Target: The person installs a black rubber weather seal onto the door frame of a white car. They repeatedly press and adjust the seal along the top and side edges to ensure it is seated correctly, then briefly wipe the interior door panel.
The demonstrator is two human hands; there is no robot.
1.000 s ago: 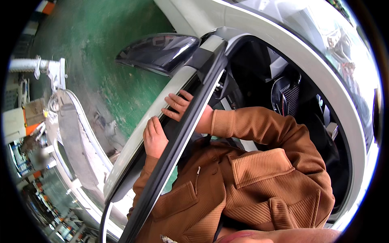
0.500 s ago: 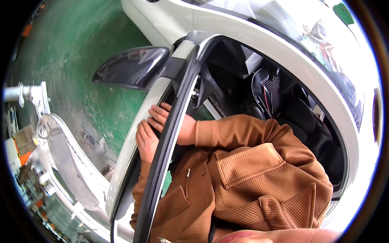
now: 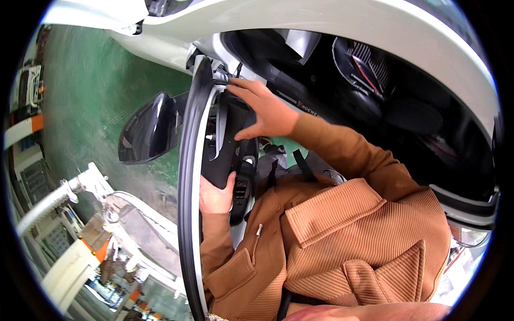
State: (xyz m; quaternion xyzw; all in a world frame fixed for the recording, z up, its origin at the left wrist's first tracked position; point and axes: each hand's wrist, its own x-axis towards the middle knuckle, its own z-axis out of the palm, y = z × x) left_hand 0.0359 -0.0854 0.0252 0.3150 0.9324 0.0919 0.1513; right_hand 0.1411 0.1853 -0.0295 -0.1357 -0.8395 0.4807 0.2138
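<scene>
The black inner door panel point(image 3: 227, 125) of a white car stands in front of me, inside the dark window frame point(image 3: 187, 203). My left hand point(image 3: 215, 197) grips the panel's upper edge, thumb up on the near side; its fingers are hidden behind the frame. Farther forward, my right hand point(image 3: 262, 109) is open, fingers spread. Its fingertips reach the frame's front corner near the hinge side, and its thumb rests by the panel. Between panel and frame a gap shows pale metal and a small white piece point(image 3: 209, 137). Below the hands sits a black window-switch unit point(image 3: 242, 187).
A dark wing mirror point(image 3: 152, 131) sticks out beyond the door. The black car interior point(image 3: 407, 101) lies to the right under the white roof edge point(image 3: 342, 16). At left, a white metal stand point(image 3: 93, 179) rises from the green floor point(image 3: 107, 80).
My right hand has left its place beside the left one and moved to the frame's front corner, fingers spreading. My left hand has shifted onto the inner panel. The view has turned.
</scene>
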